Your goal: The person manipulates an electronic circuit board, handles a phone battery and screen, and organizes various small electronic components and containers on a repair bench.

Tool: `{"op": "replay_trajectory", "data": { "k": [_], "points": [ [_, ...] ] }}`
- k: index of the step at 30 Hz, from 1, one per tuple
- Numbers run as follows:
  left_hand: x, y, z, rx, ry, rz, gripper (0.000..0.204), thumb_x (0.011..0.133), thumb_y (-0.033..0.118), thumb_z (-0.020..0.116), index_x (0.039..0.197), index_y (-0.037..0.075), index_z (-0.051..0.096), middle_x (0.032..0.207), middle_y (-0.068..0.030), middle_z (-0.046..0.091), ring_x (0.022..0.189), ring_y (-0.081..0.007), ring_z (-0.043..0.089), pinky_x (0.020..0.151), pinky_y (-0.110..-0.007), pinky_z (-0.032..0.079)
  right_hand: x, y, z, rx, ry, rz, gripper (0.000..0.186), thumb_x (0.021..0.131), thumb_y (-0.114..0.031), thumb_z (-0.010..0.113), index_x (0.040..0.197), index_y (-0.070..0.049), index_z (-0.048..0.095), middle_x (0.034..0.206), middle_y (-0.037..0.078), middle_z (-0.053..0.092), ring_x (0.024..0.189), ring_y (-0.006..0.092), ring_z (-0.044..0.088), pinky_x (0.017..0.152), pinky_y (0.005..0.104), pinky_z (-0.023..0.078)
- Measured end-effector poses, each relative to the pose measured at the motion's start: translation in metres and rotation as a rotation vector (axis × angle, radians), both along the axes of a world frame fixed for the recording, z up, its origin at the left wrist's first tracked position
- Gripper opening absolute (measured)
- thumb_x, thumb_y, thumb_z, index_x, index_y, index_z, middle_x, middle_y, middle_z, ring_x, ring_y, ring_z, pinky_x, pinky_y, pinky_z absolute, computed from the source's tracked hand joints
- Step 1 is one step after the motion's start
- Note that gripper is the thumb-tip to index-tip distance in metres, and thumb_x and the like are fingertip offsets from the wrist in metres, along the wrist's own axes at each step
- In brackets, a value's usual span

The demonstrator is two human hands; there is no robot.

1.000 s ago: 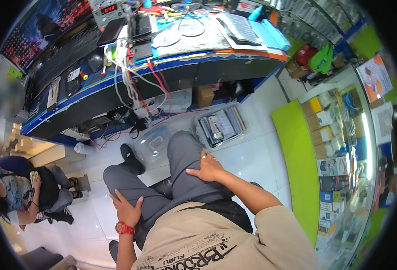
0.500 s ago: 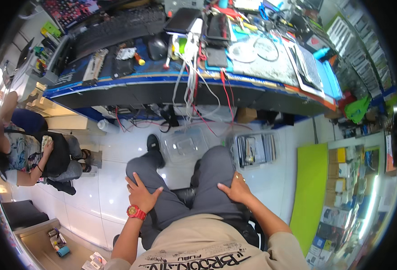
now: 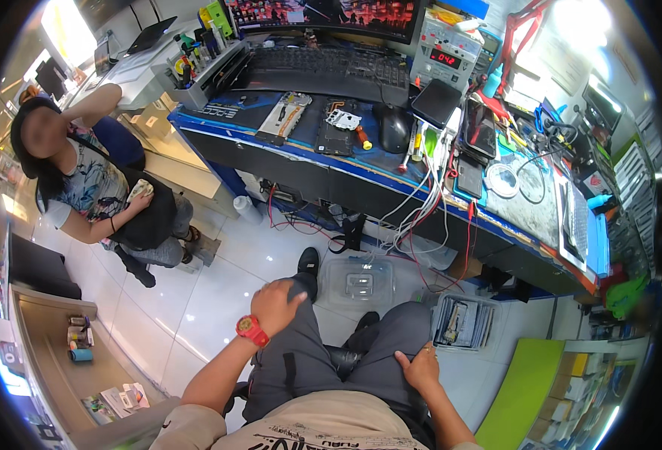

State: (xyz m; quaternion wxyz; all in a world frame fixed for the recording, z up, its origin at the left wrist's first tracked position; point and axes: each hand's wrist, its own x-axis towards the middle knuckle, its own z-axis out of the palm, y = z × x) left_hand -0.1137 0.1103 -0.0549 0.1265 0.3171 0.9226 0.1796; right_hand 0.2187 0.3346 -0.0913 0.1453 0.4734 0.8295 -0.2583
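I sit on a chair in grey trousers, facing a blue-edged workbench [image 3: 286, 146]. My left hand [image 3: 275, 304], with a red watch on the wrist, rests flat on my left knee and holds nothing. My right hand [image 3: 419, 367], with a ring on one finger, lies on my right thigh, fingers loosely spread and empty. On the bench lie an opened phone [image 3: 286, 116], small parts, a black keyboard [image 3: 323, 71] and a black mouse [image 3: 393, 127]. Several cables [image 3: 421, 217] hang over the bench's front edge.
A clear plastic box [image 3: 359, 281] and a grey tray with a device [image 3: 462, 322] lie on the white tiled floor by my feet. Another person sits on a blue chair [image 3: 117, 142] at the left. A low counter [image 3: 53, 352] stands lower left, a green panel [image 3: 522, 397] lower right.
The view has swung left and up toward the bench and the seated person. My left hand slid forward from thigh to knee; my right hand stays on my right thigh.
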Motion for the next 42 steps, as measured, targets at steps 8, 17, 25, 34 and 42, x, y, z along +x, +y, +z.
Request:
{"op": "replay_trajectory", "data": {
  "k": [8,17,25,34,42],
  "points": [
    [-0.020,0.071,0.037,0.398,0.073,-0.033,0.045,0.095,0.025,0.071,0.128,-0.004,0.063,0.116,-0.0198,0.070,0.109,-0.0364,0.067,0.098,-0.043,0.051,0.007,0.018,-0.006,0.081,0.125,0.059,0.099,0.086,-0.067,0.068,0.129,0.021,0.049,0.125,0.040,0.058,0.117,0.0506,0.060,0.100,0.0493,0.050],
    [-0.035,0.127,0.080,0.704,-0.026,-0.033,0.030,0.099,0.020,0.068,0.121,-0.001,0.065,0.109,-0.0145,0.069,0.101,-0.0242,0.067,0.090,-0.036,0.052,0.025,0.020,0.006,-0.023,0.053,-0.049,0.110,0.086,-0.067,0.068,0.140,0.024,0.037,0.135,0.040,0.053,0.124,0.0489,0.056,0.105,0.0492,0.047],
    [-0.107,0.182,0.140,0.469,0.400,0.137,0.069,0.093,0.045,0.071,0.135,-0.006,0.051,0.134,-0.0262,0.056,0.124,-0.0430,0.056,0.102,-0.049,0.048,0.012,0.006,-0.008,0.004,0.087,0.072,0.110,0.085,-0.064,0.071,0.143,0.022,0.034,0.139,0.040,0.049,0.126,0.0502,0.055,0.107,0.0485,0.046],
    [-0.064,0.196,0.134,0.497,0.787,-0.218,0.086,0.088,0.044,0.077,0.156,0.008,0.040,0.163,-0.0301,0.023,0.151,-0.0515,0.021,0.121,-0.058,0.024,0.033,0.021,-0.018,0.113,0.258,0.037,0.097,0.085,-0.058,0.075,0.138,0.016,0.043,0.128,0.035,0.059,0.121,0.0478,0.057,0.103,0.0498,0.047],
    [0.039,0.113,0.036,0.250,0.473,-1.220,0.091,0.079,0.053,0.081,0.151,0.008,0.047,0.163,-0.0311,0.024,0.148,-0.0554,0.027,0.119,-0.060,0.027,0.072,0.081,-0.028,-0.300,0.251,0.021,0.069,0.095,-0.052,0.064,0.129,0.007,0.058,0.125,0.029,0.064,0.117,0.0437,0.062,0.098,0.0492,0.050]
  ]
}}
